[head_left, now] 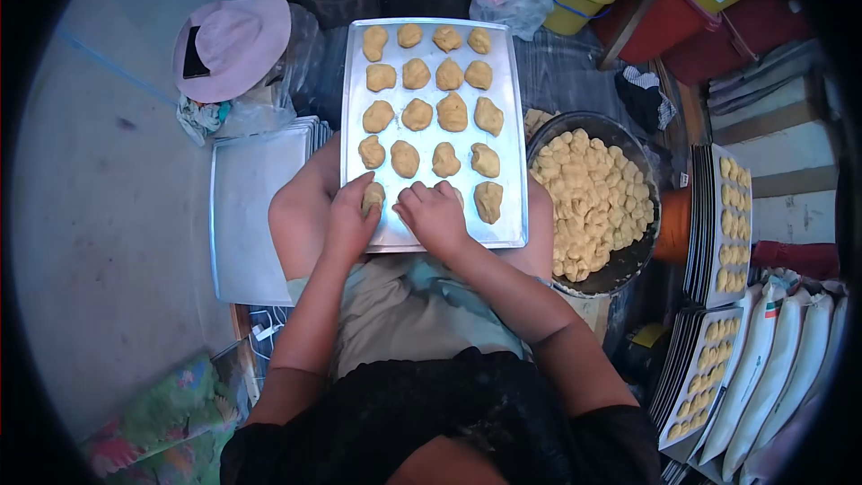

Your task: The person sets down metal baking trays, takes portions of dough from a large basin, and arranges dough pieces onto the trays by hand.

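Note:
A metal tray (431, 235) rests across my lap, with rows of yellowish dough pieces (416, 114) on it. At its lower left, my left hand (354, 214) has its fingers closed round a dough piece (372, 198). My right hand (433, 216) is at the middle of the same front row, fingers bent down and pressed together; most of what lies under them is hidden, and a bit of dough shows at its right side. One dough piece (488, 202) sits untouched to the right of my right hand.
A dark round basin (628, 277) heaped with dough lumps (588, 202) stands at my right. Empty trays (251, 216) are stacked at my left, below a pink hat (235, 45). Filled trays (729, 224) and plastic packs (763, 377) line the far right. Buckets (575, 0) stand behind.

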Motion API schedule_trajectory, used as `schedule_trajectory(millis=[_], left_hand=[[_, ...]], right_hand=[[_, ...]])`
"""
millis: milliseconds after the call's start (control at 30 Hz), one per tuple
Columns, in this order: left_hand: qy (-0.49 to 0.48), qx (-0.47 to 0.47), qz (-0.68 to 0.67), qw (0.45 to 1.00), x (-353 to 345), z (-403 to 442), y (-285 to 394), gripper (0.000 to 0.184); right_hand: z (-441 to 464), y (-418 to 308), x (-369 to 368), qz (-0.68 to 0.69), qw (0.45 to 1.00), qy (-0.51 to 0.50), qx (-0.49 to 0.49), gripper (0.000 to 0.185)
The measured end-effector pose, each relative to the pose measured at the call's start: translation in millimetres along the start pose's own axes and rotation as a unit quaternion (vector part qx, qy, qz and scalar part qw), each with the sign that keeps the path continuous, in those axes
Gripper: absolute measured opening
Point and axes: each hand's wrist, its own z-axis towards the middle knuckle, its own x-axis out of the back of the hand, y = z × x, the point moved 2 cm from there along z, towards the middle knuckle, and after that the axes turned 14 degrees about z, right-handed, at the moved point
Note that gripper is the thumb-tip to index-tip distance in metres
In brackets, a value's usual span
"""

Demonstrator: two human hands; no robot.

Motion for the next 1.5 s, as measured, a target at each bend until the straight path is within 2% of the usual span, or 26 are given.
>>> schedule_trajectory(millis=[67, 133, 167, 200, 267, 300, 367, 400, 467, 500, 567, 600, 700, 733, 833, 867, 967, 1067, 1200, 1300, 1433, 1500], left_hand=[[-0.06, 0.024, 0.001, 0.998, 1, 2, 0, 0.033], [-0.031, -0.046, 0.042, 0.998, 7, 3, 6, 0.031], [-0.018, -0.081, 0.063, 0.995, 10, 3, 8, 0.03], [0.006, -0.078, 0.072, 0.994, 14, 5, 12, 0.029], [0.05, -0.069, 0.089, 0.992, 17, 7, 26, 0.027], [0.051, -0.081, 0.097, 0.991, 13, 10, 30, 0.026], [0.057, -0.104, 0.112, 0.987, 4, 28, 39, 0.025], [0.066, -0.094, 0.139, 0.984, 6, 36, 51, 0.025], [0.01, -0.068, 0.139, 0.988, -12, 52, 47, 0.026], [-0.016, -0.054, 0.14, 0.989, -18, 59, 48, 0.026], [-0.012, -0.088, 0.109, 0.99, -26, 63, 51, 0.029], [-0.009, -0.1, 0.114, 0.988, -29, 64, 53, 0.029], [0.007, -0.129, 0.131, 0.983, -29, 64, 58, 0.027], [0.01, -0.132, 0.145, 0.981, -24, 64, 62, 0.027], [0.016, -0.118, 0.173, 0.978, -26, 72, 61, 0.026], [0.02, -0.109, 0.18, 0.977, -28, 80, 59, 0.025], [0.083, -0.117, 0.193, 0.971, -22, 103, 75, 0.02], [0.114, -0.147, 0.217, 0.958, -40, 126, 68, 0.016], [0.041, -0.141, 0.278, 0.949, -50, 142, 55, 0.021], [0.024, -0.129, 0.266, 0.955, -35, 143, 68, 0.028], [0.019, -0.128, 0.208, 0.969, -26, 144, 61, 0.032], [0.027, -0.13, 0.192, 0.972, -21, 137, 56, 0.031]], right_hand=[[-2, 2, 3, 0.046, 0.999, 0.005, -0.016, 0.017], [0, 2, 24, 0.125, 0.992, 0.019, -0.025, 0.017], [1, 5, 39, 0.119, 0.99, 0.027, -0.073, 0.018], [1, 12, 55, 0.112, 0.986, 0.035, -0.119, 0.019], [1, 48, 73, 0.1, 0.978, 0.11, -0.149, 0.023], [4, 55, 86, 0.089, 0.969, 0.102, -0.204, 0.029], [2, 77, 85, 0.036, 0.979, 0.094, -0.177, 0.034], [2, 83, 82, 0.055, 0.976, 0.06, -0.201, 0.035], [6, 92, 80, 0.093, 0.966, -0.006, -0.243, 0.038], [7, 95, 80, 0.081, 0.965, -0.004, -0.251, 0.038], [8, 97, 79, 0.059, 0.962, -0.003, -0.267, 0.038], [15, 87, 89, 0.037, 0.958, -0.034, -0.283, 0.039], [19, 128, 78, 0.092, 0.967, 0.131, -0.2, 0.039], [29, 124, 89, 0.085, 0.965, 0.156, -0.191, 0.043], [48, 148, 76, 0.131, 0.964, 0.139, -0.186, 0.046], [52, 152, 70, 0.148, 0.956, 0.141, -0.211, 0.047], [59, 158, 68, 0.144, 0.956, 0.093, -0.236, 0.043], [62, 153, 68, 0.117, 0.969, 0.082, -0.201, 0.04], [86, 167, 81, 0.152, 0.951, 0.161, -0.214, 0.044], [113, 176, 75, 0.051, 0.973, 0.183, -0.129, 0.045], [135, 205, 72, 0.166, 0.973, 0.047, -0.156, 0.047], [133, 210, 69, 0.118, 0.983, 0.067, -0.127, 0.046]])
